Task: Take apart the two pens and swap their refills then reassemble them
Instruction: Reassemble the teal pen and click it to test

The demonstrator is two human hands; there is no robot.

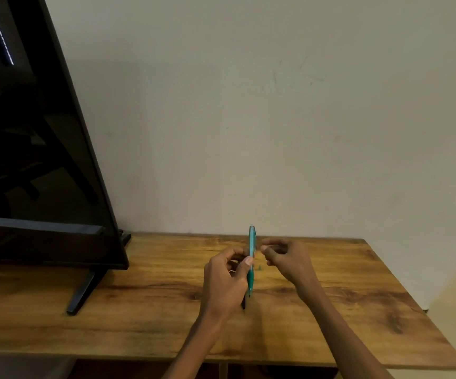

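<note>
Left hand (228, 280): grasping a teal pen (251, 258), thumb pressed against the barrel, fingers curled behind it. Pen held nearly upright above the wooden surface (139, 310), clear upper end up toward the wall, darker teal grip section pointing down. Just below the left hand, a thin dark piece (244, 303) sticking out, possibly a second pen or refill; too small to tell which. Right hand (284, 259): just beside the pen's upper half, fingers curled with thumb and fingertips close together as if pinching something small; whether anything sits between them cannot be told. Tiny green bit (260, 267) on the surface between the two hands. To the left, a dark flat screen (38, 160) standing on its black stand (83, 292), tilted in this wide view. Plain pale wall (276, 105) behind everything.
</note>
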